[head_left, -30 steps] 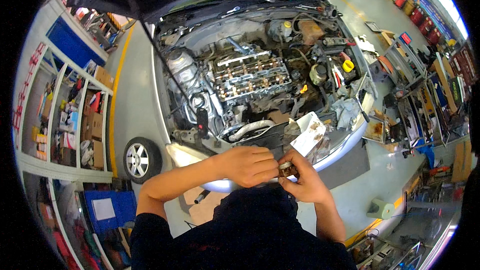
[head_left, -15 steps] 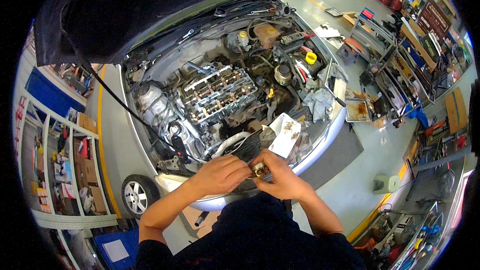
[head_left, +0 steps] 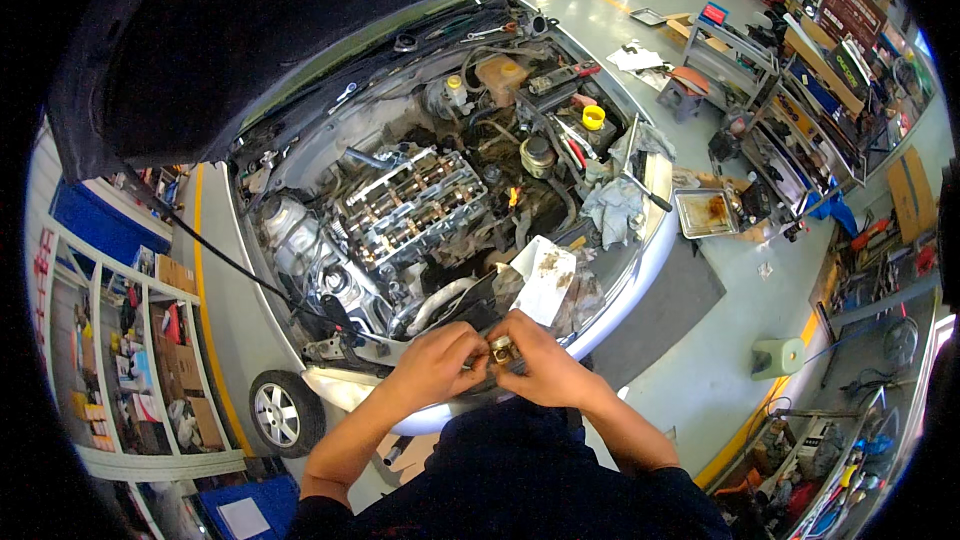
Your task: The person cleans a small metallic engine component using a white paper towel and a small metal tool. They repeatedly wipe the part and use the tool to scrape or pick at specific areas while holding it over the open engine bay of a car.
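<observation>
Over the car's front edge, my right hand (head_left: 545,360) pinches a small, round, brass-coloured metal part (head_left: 502,349) between thumb and fingers. Just beside it is my left hand (head_left: 438,360), its fingers curled together close to the part. Whatever those left fingers hold, if anything, is hidden. Beyond my hands lies the open engine bay, where the engine's cylinder head (head_left: 415,208) shows its camshafts uncovered. A white sheet with dark smudges (head_left: 546,280) lies on the front of the bay, past my right hand.
A grey rag (head_left: 612,212) and a yellow cap (head_left: 593,118) rest on the bay's right side. The raised hood (head_left: 300,20) hangs over the far left, with a dark rod (head_left: 215,180) slanting down. A wheel (head_left: 285,412) stands by the left front corner; an oily tray (head_left: 706,214) is at right.
The view has shifted, so the car sits lower and further left. My hands remain close together; the left fingers have curled in more beside the metal part, which stays in my right hand.
</observation>
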Demonstrator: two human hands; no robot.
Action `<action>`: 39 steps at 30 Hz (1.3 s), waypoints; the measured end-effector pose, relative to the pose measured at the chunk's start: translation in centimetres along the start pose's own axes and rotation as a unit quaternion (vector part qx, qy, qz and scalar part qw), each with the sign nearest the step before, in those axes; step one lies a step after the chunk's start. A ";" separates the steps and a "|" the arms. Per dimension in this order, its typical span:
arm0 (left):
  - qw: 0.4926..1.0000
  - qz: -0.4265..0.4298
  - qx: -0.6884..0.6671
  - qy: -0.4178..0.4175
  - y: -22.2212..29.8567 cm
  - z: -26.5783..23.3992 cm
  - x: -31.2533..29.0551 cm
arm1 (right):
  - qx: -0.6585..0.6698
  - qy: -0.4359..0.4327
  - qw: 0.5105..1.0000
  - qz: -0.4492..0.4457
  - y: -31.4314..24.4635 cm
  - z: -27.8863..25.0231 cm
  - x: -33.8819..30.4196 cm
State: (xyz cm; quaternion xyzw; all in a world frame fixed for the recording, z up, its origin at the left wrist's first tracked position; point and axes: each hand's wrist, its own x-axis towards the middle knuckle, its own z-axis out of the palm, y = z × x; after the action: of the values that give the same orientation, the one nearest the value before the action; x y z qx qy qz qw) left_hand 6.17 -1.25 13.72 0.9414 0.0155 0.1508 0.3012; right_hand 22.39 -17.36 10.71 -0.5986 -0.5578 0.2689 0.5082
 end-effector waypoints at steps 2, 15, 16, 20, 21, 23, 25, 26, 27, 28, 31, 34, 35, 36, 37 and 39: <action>1.000 -0.013 -0.002 0.018 0.5 1.1 1.1 | 0.004 -0.007 1.000 0.004 -0.2 -1.6 -0.2; 0.994 -0.056 0.023 0.088 5.0 10.7 11.6 | 0.022 -0.066 0.997 -0.034 4.5 -16.0 -2.1; 0.994 -0.060 0.028 0.091 5.4 11.3 12.2 | 0.054 -0.069 0.996 -0.019 5.1 -16.9 -2.4; 0.991 -0.096 0.035 0.088 6.7 14.2 14.8 | 0.086 -0.051 0.995 -0.029 7.8 -19.9 -3.3; 0.990 -0.105 0.034 0.090 6.9 14.9 15.4 | 0.085 -0.042 0.995 -0.026 8.3 -20.6 -3.3; 0.987 -0.130 0.024 0.087 8.1 15.6 16.3 | 0.082 -0.026 0.996 -0.021 9.1 -22.1 -3.4; 0.983 -0.154 0.009 0.103 8.8 16.3 16.7 | 0.091 -0.015 0.995 -0.022 9.9 -23.8 -3.5; 0.980 -0.151 0.026 0.130 8.5 16.5 16.8 | 0.096 -0.010 0.995 -0.027 10.1 -24.7 -3.5; 0.970 -0.192 -0.005 0.151 8.7 16.6 17.1 | 0.100 -0.003 0.995 -0.030 10.5 -25.4 -3.5; 0.964 -0.206 -0.005 0.165 9.1 16.4 17.7 | 0.113 -0.008 0.993 -0.021 10.9 -26.0 -3.6; 0.950 -0.236 -0.054 0.197 8.1 17.9 17.0 | 0.127 -0.005 0.992 -0.018 11.5 -27.1 -4.2; 0.934 -0.273 -0.133 0.190 9.2 20.2 16.4 | 0.139 -0.002 0.990 -0.020 12.6 -27.5 -5.0; 0.927 -0.287 -0.160 0.182 9.8 20.9 16.6 | 0.140 0.007 0.990 -0.031 13.0 -27.5 -5.2; 0.916 -0.321 -0.174 0.167 10.4 21.6 16.6 | 0.145 -0.003 0.989 -0.012 13.2 -27.6 -5.6; 0.920 -0.323 -0.164 0.148 10.8 22.0 16.8 | 0.146 0.004 0.989 -0.014 13.4 -27.7 -5.9; 0.928 -0.328 -0.141 0.110 11.7 22.4 17.4 | 0.147 0.018 0.989 -0.019 13.8 -27.7 -6.2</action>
State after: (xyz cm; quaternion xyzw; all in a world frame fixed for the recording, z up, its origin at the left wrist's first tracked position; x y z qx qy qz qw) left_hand 28.60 -21.38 7.88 0.8090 0.3351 0.1469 0.4602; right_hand 51.00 -29.83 6.05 -0.5118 -0.5139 0.3276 0.6056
